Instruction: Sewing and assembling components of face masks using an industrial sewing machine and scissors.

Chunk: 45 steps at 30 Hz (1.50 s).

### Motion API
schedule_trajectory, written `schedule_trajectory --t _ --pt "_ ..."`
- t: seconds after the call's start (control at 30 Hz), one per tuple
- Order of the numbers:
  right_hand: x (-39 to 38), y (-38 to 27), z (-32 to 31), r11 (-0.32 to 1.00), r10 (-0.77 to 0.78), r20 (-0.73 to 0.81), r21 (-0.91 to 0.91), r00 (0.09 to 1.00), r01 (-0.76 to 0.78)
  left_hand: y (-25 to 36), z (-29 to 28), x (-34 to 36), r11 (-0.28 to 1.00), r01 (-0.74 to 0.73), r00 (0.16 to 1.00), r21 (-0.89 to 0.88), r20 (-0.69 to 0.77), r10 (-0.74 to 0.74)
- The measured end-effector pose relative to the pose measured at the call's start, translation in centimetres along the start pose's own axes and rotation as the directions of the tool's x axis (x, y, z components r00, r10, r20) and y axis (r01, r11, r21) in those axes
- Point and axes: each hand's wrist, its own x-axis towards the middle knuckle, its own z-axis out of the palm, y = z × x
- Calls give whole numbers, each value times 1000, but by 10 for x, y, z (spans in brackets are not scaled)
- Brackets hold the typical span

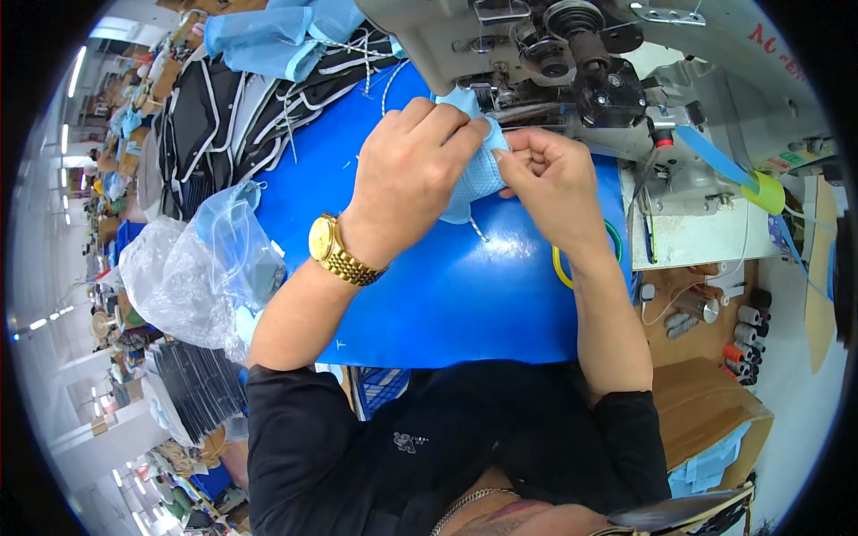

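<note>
A small piece of light blue mesh fabric (480, 177) is between my hands, just in front of the sewing machine (585, 67). My left hand (416, 165) lies over its left side, fingers bent and closed on its upper part. At its right edge my right hand (556, 179) pinches the fabric between thumb and forefinger, the other fingers curled in. The fabric's top reaches up beside the machine's needle area, which is partly hidden. A short white cord end (480, 230) sticks out below the fabric over the blue work surface (429, 304).
Black pieces with white piping (210, 116) and more light blue mesh pieces (277, 40) lie at the far left. A clear plastic bag (192, 277) sits nearer. On the right, a blue strip (715, 159) hangs by a yellow-green roll (764, 192), with thread spools (746, 335) and a cardboard box (706, 411) below.
</note>
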Motion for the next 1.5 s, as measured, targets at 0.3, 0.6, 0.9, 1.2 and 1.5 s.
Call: schedule_trajectory --t 0.3,0.6,0.9,1.2,1.5 --pt "5 -10 -1 949 -160 -52 -283 986 139 -3 12 -1 997 -49 992 57 -113 55" --pt "5 -22 -5 813 -262 1 -538 965 221 2 14 -2 1000 -12 987 13 -163 14" --pt "6 -24 -7 820 -269 28 -518 963 244 2 4 -5 1000 6 993 -9 -115 -7" --pt "-8 -3 7 853 -389 -92 -413 917 320 3 10 -13 991 117 979 -57 -160 -125" --pt "-27 -6 4 751 -366 194 -516 910 412 9 16 -6 978 205 958 -37 -197 -209"
